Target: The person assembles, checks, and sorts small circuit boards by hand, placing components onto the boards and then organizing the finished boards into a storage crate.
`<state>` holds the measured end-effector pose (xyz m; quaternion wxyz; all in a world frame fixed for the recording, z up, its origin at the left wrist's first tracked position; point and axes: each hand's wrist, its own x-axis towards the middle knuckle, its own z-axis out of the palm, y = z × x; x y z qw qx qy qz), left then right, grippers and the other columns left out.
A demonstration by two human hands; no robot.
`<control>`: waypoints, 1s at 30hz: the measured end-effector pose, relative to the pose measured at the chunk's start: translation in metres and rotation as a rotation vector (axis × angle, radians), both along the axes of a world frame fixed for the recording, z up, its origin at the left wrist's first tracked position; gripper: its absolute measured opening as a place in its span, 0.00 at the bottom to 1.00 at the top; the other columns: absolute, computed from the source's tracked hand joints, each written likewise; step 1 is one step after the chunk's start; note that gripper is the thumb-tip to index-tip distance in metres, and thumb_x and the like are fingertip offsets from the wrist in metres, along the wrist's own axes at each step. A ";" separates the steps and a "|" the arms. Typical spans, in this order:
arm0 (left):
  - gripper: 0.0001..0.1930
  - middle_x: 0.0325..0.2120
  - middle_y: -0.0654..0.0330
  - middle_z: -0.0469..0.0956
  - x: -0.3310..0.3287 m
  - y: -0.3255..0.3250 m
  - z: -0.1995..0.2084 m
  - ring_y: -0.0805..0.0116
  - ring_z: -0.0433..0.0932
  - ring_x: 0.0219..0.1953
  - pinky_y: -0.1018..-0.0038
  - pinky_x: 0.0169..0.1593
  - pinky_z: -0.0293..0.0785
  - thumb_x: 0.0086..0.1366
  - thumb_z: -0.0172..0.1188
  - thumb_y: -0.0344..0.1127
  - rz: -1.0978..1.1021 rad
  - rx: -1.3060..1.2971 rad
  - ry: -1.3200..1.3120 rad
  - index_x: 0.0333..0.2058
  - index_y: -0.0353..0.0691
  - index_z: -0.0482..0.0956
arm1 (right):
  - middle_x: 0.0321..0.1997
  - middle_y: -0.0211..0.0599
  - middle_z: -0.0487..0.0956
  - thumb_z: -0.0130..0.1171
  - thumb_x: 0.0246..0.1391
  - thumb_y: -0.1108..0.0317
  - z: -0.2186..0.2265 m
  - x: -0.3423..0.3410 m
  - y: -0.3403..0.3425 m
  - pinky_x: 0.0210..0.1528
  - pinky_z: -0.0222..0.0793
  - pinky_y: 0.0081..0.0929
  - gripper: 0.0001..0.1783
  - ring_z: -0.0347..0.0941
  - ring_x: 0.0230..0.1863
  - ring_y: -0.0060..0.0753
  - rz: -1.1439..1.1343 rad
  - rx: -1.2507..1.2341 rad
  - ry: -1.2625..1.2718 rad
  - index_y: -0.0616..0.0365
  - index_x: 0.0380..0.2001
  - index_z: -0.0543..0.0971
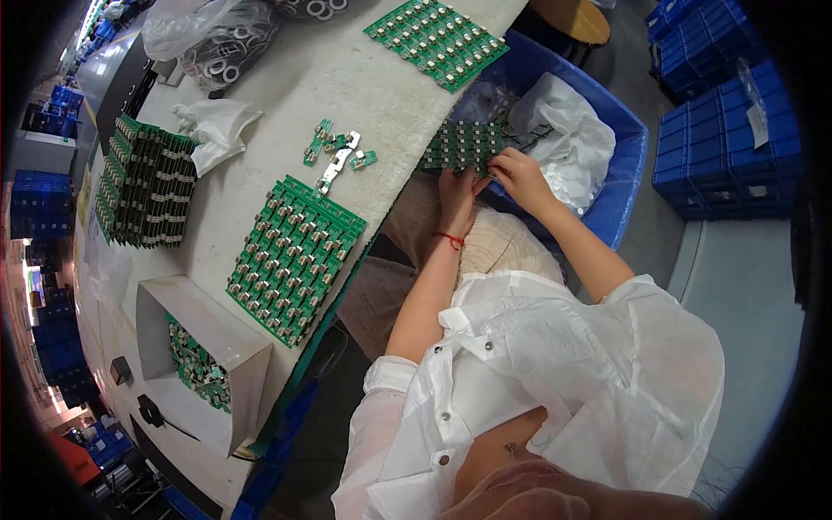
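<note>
A green circuit board panel (458, 147) with rows of small parts is held past the table's edge, over the near side of a blue bin. My left hand (458, 194), a red string at its wrist, grips the panel's near edge from below. At the panel's near right corner, the fingers of my right hand (522, 177) are pinched on it. Parts of the left fingers are hidden under the panel. On the table to the left lie another full panel (295, 260) and several loose small boards (319, 143) around a white piece (338, 163).
The blue bin (637, 165) holds white plastic (555, 121) and scraps. On the white table (286, 95) are a far panel (438, 42), a stack of upright panels (152, 182), a grey box (247, 368) of small boards and bagged rings (230, 56). Blue crates (724, 143) stand at right.
</note>
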<state>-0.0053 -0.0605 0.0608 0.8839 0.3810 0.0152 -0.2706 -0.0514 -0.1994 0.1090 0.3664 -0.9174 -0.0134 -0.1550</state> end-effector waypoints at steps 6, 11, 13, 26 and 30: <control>0.09 0.42 0.56 0.75 -0.002 -0.003 0.004 0.66 0.79 0.43 0.67 0.47 0.80 0.68 0.49 0.25 0.045 -0.039 0.025 0.46 0.38 0.68 | 0.32 0.43 0.77 0.60 0.47 0.78 -0.020 0.000 -0.016 0.34 0.71 0.30 0.05 0.76 0.33 0.39 -0.227 0.426 0.011 0.64 0.30 0.79; 0.11 0.44 0.54 0.75 0.000 -0.001 0.006 0.62 0.79 0.44 0.65 0.48 0.80 0.68 0.49 0.25 0.065 -0.099 0.024 0.48 0.38 0.66 | 0.35 0.38 0.75 0.63 0.49 0.72 -0.023 0.005 -0.058 0.38 0.69 0.24 0.09 0.73 0.35 0.31 -0.361 -0.151 -0.029 0.63 0.35 0.79; 0.12 0.44 0.54 0.75 0.001 0.000 0.007 0.62 0.79 0.45 0.65 0.48 0.80 0.67 0.49 0.25 0.032 -0.100 0.036 0.49 0.38 0.65 | 0.36 0.36 0.75 0.63 0.51 0.69 -0.027 0.005 -0.060 0.38 0.69 0.23 0.11 0.72 0.35 0.29 -0.349 0.048 0.059 0.62 0.36 0.79; 0.28 0.53 0.57 0.70 -0.005 0.010 0.011 0.68 0.74 0.50 0.72 0.50 0.74 0.63 0.59 0.38 -0.420 -0.082 -0.032 0.60 0.39 0.63 | 0.36 0.27 0.78 0.55 0.60 0.62 0.067 0.002 -0.083 0.42 0.66 0.19 0.14 0.71 0.36 0.19 -0.227 0.577 0.275 0.60 0.42 0.77; 0.31 0.58 0.52 0.66 -0.003 0.009 -0.006 0.61 0.72 0.54 0.67 0.53 0.73 0.66 0.57 0.39 -0.481 -0.035 -0.076 0.63 0.39 0.56 | 0.39 0.30 0.79 0.56 0.58 0.66 0.146 -0.005 -0.109 0.42 0.68 0.20 0.14 0.74 0.38 0.21 -0.090 0.622 0.197 0.61 0.44 0.77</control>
